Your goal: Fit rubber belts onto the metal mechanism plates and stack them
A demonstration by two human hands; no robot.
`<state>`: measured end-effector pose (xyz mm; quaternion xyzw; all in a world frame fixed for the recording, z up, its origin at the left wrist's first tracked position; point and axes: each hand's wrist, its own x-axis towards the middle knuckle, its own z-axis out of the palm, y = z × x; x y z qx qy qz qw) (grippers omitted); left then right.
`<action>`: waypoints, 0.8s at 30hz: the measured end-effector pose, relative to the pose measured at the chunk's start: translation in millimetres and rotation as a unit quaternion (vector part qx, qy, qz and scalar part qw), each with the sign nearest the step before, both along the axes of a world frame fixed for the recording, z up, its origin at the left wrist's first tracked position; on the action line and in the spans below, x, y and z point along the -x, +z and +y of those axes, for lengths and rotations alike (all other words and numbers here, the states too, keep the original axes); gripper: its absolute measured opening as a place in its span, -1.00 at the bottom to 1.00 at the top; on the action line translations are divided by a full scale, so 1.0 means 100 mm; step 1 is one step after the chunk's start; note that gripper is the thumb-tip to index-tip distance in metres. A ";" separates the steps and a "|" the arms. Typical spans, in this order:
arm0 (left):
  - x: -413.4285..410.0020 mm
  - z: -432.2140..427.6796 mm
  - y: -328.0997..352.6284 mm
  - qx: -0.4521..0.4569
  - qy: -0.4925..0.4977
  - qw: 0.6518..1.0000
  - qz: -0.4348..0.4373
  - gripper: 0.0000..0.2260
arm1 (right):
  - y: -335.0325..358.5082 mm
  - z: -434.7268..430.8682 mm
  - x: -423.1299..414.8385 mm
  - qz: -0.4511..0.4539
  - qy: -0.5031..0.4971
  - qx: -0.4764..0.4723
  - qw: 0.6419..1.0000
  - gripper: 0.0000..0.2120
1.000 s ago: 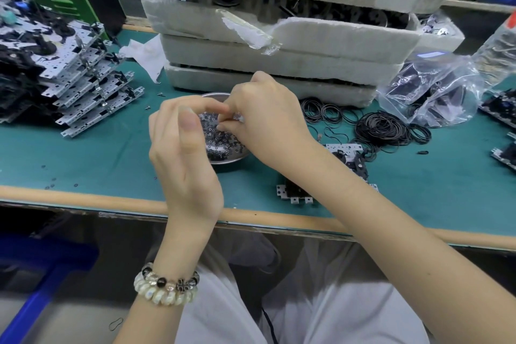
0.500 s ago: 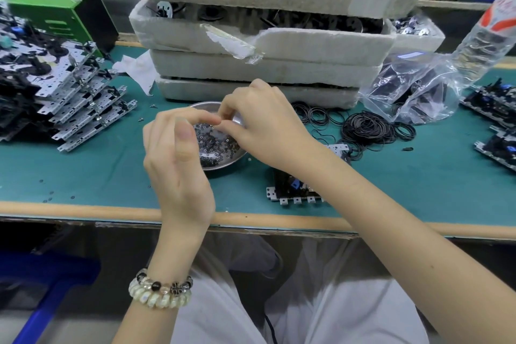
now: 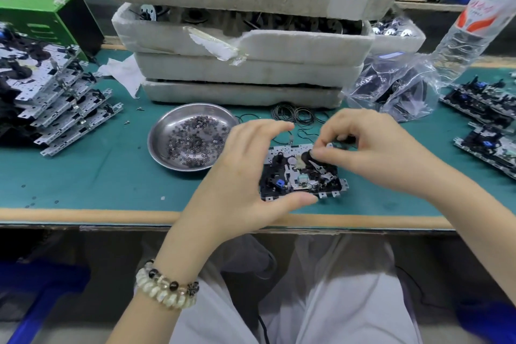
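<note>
While the left hand (image 3: 245, 173) curves in a wide C around the near left corner of the metal plate (image 3: 300, 173), thumb pressed at its front edge and forefinger arched over its far edge, the plate lies flat on the green mat (image 3: 92, 173) close to the bench's wooden lip. Right hand (image 3: 374, 153) comes in from the right, fingers bunched tight, thumb and forefinger pinched down on a black round part (image 3: 308, 158) on the plate's upper right; whether a rubber belt is caught in that pinch cannot be made out, the fingertips cover it. Plate carries black spindles, a small blue piece and a shiny block along its front. Loose rubber belts (image 3: 297, 114) lie in thin black loops on the mat just behind both hands, against the foot of the foam trays (image 3: 245, 72), which stand stacked four high, the second from the top showing dark round parts inside. Steel bowl (image 3: 164, 131) sits left of the plate, near but apart, with a scatter of tiny washers in its bottom. Far left, a slanting pile of finished plates (image 3: 64, 109), stepped like roof tiles. Right side: crumpled clear bag (image 3: 396, 89) with dark contents, a plastic bottle (image 3: 474, 25) leaning above it, more plates (image 3: 485, 120) laid out beyond. Beaded bracelet (image 3: 167, 286) on the left wrist.
</note>
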<state>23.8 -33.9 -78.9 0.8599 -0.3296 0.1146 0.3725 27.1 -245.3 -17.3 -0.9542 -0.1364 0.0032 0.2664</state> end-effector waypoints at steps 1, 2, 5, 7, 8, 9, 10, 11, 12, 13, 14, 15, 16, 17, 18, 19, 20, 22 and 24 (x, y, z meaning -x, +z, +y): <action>-0.01 -0.05 -0.01 -0.018 -0.007 1.000 0.014 -0.23 | -0.01 -0.01 0.05 0.003 0.001 0.009 1.000 -0.94; -0.02 -0.09 -0.02 -0.034 -0.012 0.999 0.025 -0.20 | -0.02 -0.01 0.08 0.003 0.002 0.020 1.000 -0.94; -0.05 -0.18 -0.05 -0.060 -0.018 0.998 0.026 -0.18 | -0.06 -0.02 0.12 -0.006 -0.005 0.056 0.998 -0.90; -0.05 -0.20 -0.07 -0.066 -0.014 0.997 0.024 -0.20 | -0.07 -0.02 0.13 -0.014 -0.007 0.064 0.998 -0.90; -0.05 -0.20 -0.08 -0.069 -0.012 0.997 0.026 -0.20 | -0.07 -0.02 0.13 -0.018 -0.006 0.066 0.998 -0.90; -0.05 -0.20 -0.08 -0.071 -0.010 0.997 0.027 -0.21 | -0.07 -0.02 0.13 -0.021 -0.003 0.067 0.998 -0.91; -0.04 -0.20 -0.09 -0.073 -0.007 0.997 0.028 -0.21 | -0.07 -0.02 0.13 -0.022 0.000 0.067 0.998 -0.92; -0.04 -0.20 -0.09 -0.075 -0.004 0.997 0.029 -0.21 | -0.07 -0.02 0.12 -0.023 0.002 0.066 0.998 -0.91; -0.03 -0.20 -0.08 -0.077 -0.001 0.997 0.031 -0.21 | -0.06 -0.02 0.12 -0.022 0.002 0.065 0.998 -0.89; -0.02 -0.20 -0.08 -0.080 0.001 0.996 0.031 -0.21 | -0.06 -0.03 0.11 -0.019 0.001 0.064 0.998 -0.88; -0.01 -0.20 -0.08 -0.083 0.003 0.996 0.030 -0.21 | -0.05 -0.03 0.10 -0.015 0.000 0.064 0.998 -0.88; 0.00 -0.20 -0.08 -0.085 0.006 0.996 0.028 -0.21 | -0.05 -0.02 0.09 -0.012 0.000 0.065 0.998 -0.88; 0.00 -0.21 -0.07 -0.087 0.009 0.996 0.027 -0.22 | -0.04 -0.02 0.08 -0.007 0.000 0.069 0.998 -0.89; 0.01 -0.21 -0.07 -0.088 0.012 0.996 0.025 -0.22 | -0.04 -0.02 0.07 0.000 -0.002 0.072 0.997 -0.90; 0.02 -0.21 -0.07 -0.088 0.015 0.996 0.025 -0.22 | -0.03 -0.01 0.05 0.010 -0.004 0.074 0.997 -0.89; 0.02 -0.21 -0.07 -0.087 0.018 0.996 0.025 -0.22 | -0.02 -0.01 0.03 0.025 -0.006 0.075 0.997 -0.87; 0.03 -0.22 -0.07 -0.086 0.021 0.996 0.024 -0.21 | 0.00 -0.01 0.00 0.042 -0.008 0.077 0.996 -0.84; 0.03 -0.22 -0.06 -0.085 0.026 0.996 0.017 -0.20 | 0.03 -0.02 -0.05 0.078 -0.012 0.078 0.994 -0.78; 0.03 -0.22 -0.06 -0.086 0.030 0.996 0.010 -0.19 | 0.05 -0.03 -0.09 0.108 -0.012 0.072 0.991 -0.75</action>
